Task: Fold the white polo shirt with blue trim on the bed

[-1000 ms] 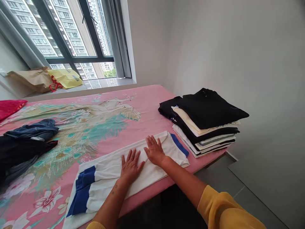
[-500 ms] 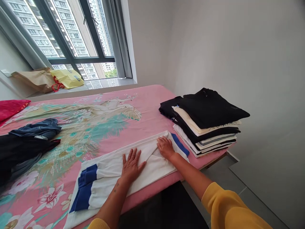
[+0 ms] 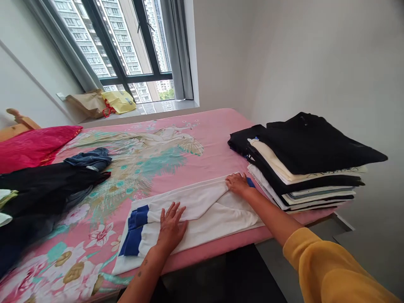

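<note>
White with blue trim, the shirt (image 3: pixel 202 210) lies along the near edge of the pink bed (image 3: pixel 208 139). My left hand (image 3: pixel 170 225) presses flat on it, fingers spread wide. My right hand (image 3: pixel 237 184) pinches its far end, just beside the stack of folded clothes (image 3: pixel 303 160).

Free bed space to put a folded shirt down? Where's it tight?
Bare sheet runs from the white shirt up to the window sill, bounded by the folded stack and the dark clothes heap. Tight spots: the near edge under both hands, and the gap where the right hand meets the stack.
</note>
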### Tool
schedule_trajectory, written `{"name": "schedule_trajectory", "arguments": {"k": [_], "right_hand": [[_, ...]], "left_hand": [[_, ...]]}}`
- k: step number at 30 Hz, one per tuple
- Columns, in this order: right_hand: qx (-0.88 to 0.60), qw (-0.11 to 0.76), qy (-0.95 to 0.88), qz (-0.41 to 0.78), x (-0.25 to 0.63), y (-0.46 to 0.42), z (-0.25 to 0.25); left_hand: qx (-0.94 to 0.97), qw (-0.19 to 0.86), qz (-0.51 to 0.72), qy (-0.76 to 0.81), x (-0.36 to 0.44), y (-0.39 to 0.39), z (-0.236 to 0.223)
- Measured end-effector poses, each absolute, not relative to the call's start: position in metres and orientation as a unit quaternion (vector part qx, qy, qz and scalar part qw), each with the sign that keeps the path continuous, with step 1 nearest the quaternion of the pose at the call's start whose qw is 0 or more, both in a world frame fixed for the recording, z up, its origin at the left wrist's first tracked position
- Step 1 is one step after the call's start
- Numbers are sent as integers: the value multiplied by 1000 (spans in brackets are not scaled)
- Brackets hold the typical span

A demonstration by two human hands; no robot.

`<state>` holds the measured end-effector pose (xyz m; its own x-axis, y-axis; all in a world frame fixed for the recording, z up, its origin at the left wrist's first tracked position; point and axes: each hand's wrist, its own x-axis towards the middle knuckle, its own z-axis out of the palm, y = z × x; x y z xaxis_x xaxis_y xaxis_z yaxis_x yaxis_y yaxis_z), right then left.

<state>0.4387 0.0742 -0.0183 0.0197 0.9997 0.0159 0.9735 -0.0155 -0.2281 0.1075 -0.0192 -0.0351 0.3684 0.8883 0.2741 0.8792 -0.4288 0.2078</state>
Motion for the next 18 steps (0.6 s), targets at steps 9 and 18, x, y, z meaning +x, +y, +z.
{"name": "schedule_trajectory", "arguments": {"k": [9, 18], "right_hand": [[-683, 77, -715, 127, 423, 78, -22], [-681, 40, -713, 163, 418, 82, -21]], "left_hand": [[650, -20, 155, 744, -7, -19, -16], [571, 190, 198, 774, -21, 17, -3]]}}
